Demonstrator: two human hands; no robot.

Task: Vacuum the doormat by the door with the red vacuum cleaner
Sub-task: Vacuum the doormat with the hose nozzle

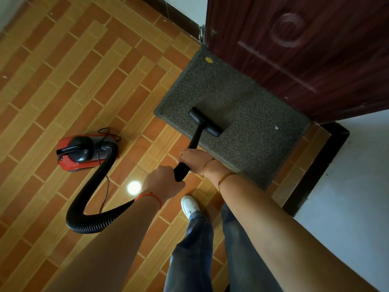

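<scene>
Black nozzle [205,122] on speckled doormat [242,114]

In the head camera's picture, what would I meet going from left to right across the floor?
Red canister vacuum cleaner → ribbed black hose → left hand gripping the black wand → black floor nozzle → grey speckled doormat → dark red wooden door.

**Two hands on the wand**

Both bare arms reach forward and down from the lower edge of the view. The left hand [163,182] curls around the near end of the black vacuum wand [194,142], a red cord tied at its wrist. The right hand [194,160] grips the same wand just ahead of the left, knuckles up, with thin gold bangles at its wrist. The forearms converge, the hands nearly touching.
</scene>
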